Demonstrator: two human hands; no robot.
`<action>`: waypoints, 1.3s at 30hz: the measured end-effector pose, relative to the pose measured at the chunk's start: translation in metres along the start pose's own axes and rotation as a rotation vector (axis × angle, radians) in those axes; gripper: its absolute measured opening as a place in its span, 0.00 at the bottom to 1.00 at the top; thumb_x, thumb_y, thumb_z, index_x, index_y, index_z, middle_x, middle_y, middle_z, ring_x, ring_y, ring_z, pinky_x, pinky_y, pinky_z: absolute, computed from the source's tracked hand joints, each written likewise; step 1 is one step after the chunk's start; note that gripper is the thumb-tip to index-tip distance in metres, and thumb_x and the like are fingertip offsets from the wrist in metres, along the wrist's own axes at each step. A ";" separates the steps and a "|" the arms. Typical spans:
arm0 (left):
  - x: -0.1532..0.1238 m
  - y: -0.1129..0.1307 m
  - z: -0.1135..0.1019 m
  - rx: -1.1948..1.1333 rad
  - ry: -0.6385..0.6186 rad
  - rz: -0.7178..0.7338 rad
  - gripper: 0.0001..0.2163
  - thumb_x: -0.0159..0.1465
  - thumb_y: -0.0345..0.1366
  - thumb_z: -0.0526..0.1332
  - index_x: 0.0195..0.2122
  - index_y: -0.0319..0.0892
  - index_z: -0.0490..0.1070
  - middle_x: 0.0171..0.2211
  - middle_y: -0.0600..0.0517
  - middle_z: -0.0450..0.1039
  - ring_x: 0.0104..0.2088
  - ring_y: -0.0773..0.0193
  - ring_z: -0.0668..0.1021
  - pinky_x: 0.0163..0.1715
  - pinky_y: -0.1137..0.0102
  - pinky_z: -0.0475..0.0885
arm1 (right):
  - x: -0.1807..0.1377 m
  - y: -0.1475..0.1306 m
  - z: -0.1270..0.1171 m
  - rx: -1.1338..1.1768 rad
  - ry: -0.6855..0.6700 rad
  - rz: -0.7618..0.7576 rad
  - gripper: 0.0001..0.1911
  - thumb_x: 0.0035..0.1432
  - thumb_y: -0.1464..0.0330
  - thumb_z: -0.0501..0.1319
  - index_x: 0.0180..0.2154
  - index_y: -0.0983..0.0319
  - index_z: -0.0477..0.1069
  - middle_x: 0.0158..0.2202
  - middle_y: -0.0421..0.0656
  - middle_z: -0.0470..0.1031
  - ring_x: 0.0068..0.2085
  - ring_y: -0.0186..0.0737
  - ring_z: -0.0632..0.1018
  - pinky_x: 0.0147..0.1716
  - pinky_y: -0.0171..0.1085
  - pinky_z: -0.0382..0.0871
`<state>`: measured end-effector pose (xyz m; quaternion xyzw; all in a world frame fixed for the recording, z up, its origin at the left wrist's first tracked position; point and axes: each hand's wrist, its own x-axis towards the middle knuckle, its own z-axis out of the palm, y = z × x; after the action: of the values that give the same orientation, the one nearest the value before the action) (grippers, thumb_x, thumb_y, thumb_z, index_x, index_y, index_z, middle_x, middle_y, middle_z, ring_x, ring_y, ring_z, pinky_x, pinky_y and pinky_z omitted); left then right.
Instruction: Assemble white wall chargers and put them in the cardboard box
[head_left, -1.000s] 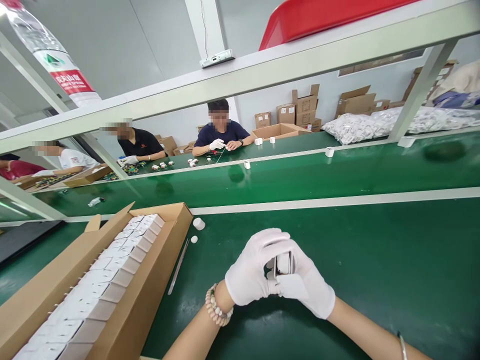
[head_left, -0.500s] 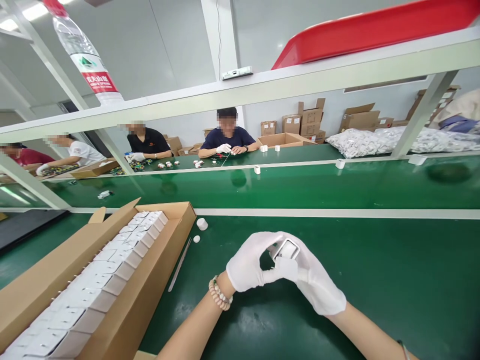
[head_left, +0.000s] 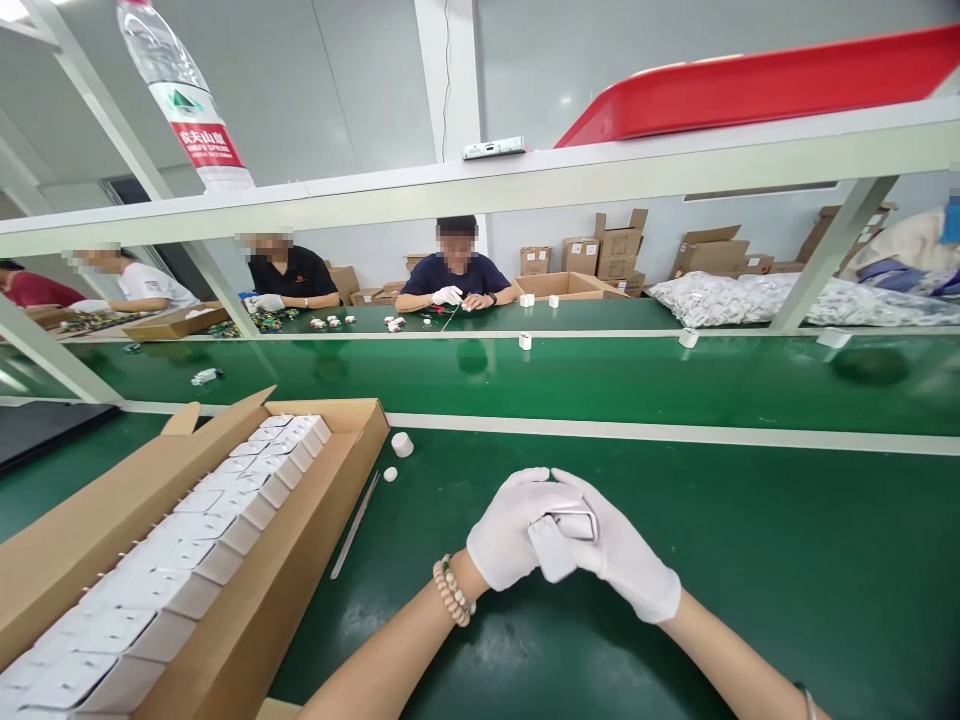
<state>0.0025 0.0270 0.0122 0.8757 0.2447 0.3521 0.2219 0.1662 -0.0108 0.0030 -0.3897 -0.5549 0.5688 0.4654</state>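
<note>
Above the green work surface, both my white-gloved hands meet around small white plastic parts. My right hand [head_left: 626,560] is closed on a white housing [head_left: 576,525] with a rounded rectangular opening and a greyish inside. My left hand [head_left: 514,530] is closed against it from the other side, with a smooth, rounded white cover [head_left: 553,552] at its fingers in front of the housing. Gloves and parts are both white, so where fingers end and parts begin is hard to see. The fingertips behind the housing are hidden.
On the left stands a long open carton [head_left: 337,500] with rows of white boxy pieces [head_left: 199,545]. Beside it lie a white cylindrical piece [head_left: 402,444], a small round cap [head_left: 390,474] and a thin strip [head_left: 355,525]. Beyond runs a green belt [head_left: 420,375]; co-workers sit behind it.
My left hand has shifted right and closed up against the right hand. The white cover has tilted down and left, and the housing's opening now looks flatter. The view has turned slightly.
</note>
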 end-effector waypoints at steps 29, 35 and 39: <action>-0.008 0.012 0.021 -0.605 -0.002 -0.409 0.24 0.57 0.42 0.66 0.53 0.43 0.64 0.42 0.47 0.73 0.37 0.59 0.78 0.43 0.61 0.74 | -0.005 0.003 0.003 0.009 0.053 -0.065 0.16 0.47 0.66 0.69 0.41 0.58 0.74 0.41 0.44 0.77 0.42 0.49 0.78 0.44 0.46 0.74; -0.006 0.011 0.022 -0.814 0.103 -0.593 0.15 0.58 0.36 0.64 0.46 0.40 0.68 0.41 0.47 0.74 0.43 0.57 0.77 0.47 0.60 0.72 | -0.003 0.011 0.003 0.076 0.069 -0.004 0.16 0.49 0.61 0.68 0.41 0.58 0.75 0.38 0.45 0.77 0.38 0.48 0.78 0.40 0.48 0.76; -0.007 0.013 0.018 -0.738 0.114 -0.539 0.18 0.52 0.31 0.67 0.45 0.38 0.69 0.44 0.45 0.73 0.46 0.55 0.75 0.51 0.59 0.70 | -0.004 0.010 0.004 0.072 0.063 0.017 0.17 0.49 0.59 0.67 0.42 0.57 0.75 0.28 0.42 0.75 0.31 0.45 0.77 0.32 0.46 0.76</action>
<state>0.0147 0.0091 0.0038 0.6226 0.3337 0.3933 0.5885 0.1619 -0.0150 -0.0073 -0.3948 -0.5159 0.5799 0.4916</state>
